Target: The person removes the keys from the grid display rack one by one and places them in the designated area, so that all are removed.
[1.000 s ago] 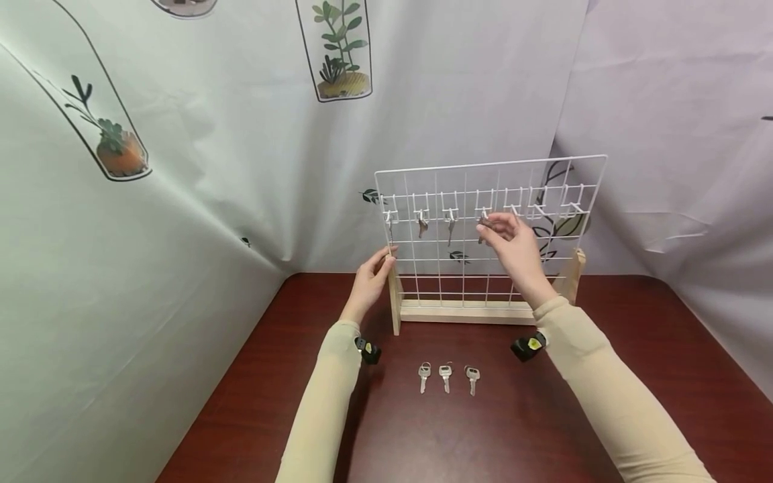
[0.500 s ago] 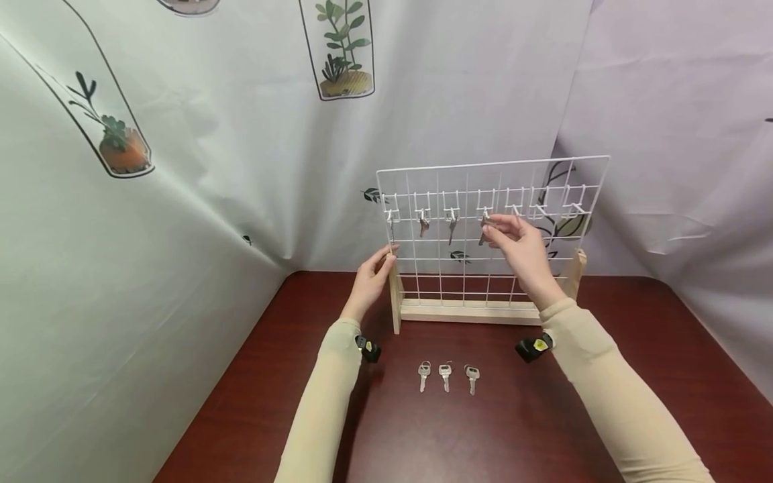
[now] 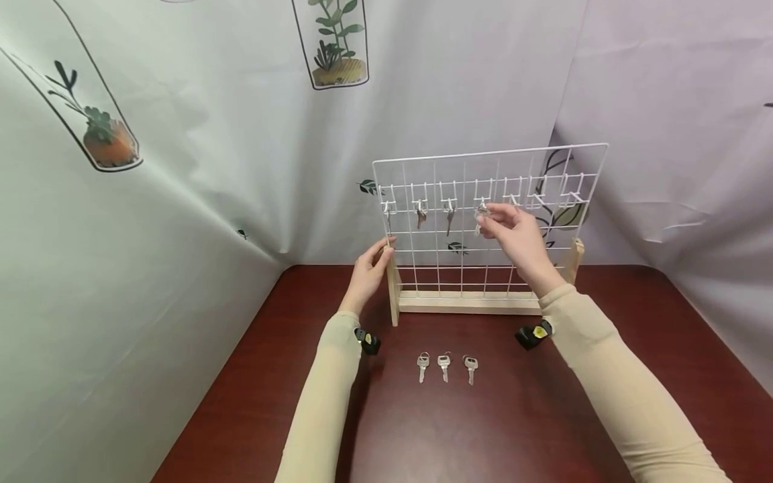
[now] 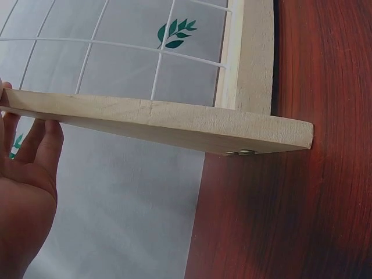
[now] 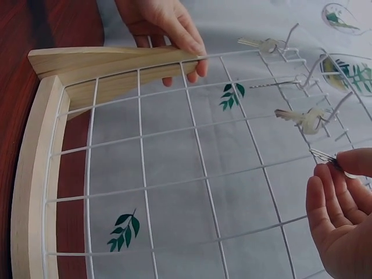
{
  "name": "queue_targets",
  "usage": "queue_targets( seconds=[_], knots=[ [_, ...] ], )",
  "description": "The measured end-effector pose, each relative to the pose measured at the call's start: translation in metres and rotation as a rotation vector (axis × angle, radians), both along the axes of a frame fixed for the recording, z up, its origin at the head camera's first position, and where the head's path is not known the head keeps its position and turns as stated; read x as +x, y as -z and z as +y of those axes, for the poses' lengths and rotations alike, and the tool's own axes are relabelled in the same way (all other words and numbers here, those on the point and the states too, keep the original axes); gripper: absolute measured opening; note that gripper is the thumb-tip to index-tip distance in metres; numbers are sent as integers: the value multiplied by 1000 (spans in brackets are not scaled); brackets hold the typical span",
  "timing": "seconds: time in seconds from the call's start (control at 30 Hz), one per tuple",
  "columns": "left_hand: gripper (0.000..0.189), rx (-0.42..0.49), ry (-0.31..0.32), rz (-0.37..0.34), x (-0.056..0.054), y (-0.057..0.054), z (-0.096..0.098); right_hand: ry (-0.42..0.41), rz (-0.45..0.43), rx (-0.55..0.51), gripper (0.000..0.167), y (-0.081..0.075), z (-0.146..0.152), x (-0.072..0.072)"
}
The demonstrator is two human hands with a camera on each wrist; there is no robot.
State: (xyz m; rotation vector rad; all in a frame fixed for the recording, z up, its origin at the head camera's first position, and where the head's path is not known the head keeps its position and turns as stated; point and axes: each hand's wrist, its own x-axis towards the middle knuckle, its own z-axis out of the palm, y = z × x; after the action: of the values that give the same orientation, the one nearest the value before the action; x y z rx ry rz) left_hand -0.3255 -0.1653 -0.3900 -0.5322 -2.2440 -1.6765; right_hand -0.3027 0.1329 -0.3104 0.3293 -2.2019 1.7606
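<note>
Head view: right hand (image 3: 518, 240) pinches a small silver metal key (image 5: 321, 155) between thumb and fingers, blade down, just under the fourth white wire hook (image 3: 482, 199) from left. Hooked or not, can't tell. Left hand (image 3: 366, 272), well apart, grips the pale wooden left upright (image 4: 152, 119).

The head view looks forward and down; both wrist views, much nearer, share the left wooden upright (image 4: 157, 116).
</note>
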Motion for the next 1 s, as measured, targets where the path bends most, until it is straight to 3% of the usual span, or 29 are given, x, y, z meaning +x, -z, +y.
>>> queue_targets(
  seconds=[0.1, 0.33, 0.8, 1.0],
  knots=[
    [38, -2, 3, -9, 1, 0, -1, -10, 3, -16, 41, 1, 0, 0],
    [38, 19, -18, 29, -24, 31, -7, -46, 22, -104, 37, 4, 2, 2],
    [40, 25, -7, 19, -25, 26, -3, -46, 40, -175, 37, 4, 7, 12],
    [38, -7, 1, 14, -4, 6, -1, -78, 67, -247, 28, 4, 9, 15]
  ],
)
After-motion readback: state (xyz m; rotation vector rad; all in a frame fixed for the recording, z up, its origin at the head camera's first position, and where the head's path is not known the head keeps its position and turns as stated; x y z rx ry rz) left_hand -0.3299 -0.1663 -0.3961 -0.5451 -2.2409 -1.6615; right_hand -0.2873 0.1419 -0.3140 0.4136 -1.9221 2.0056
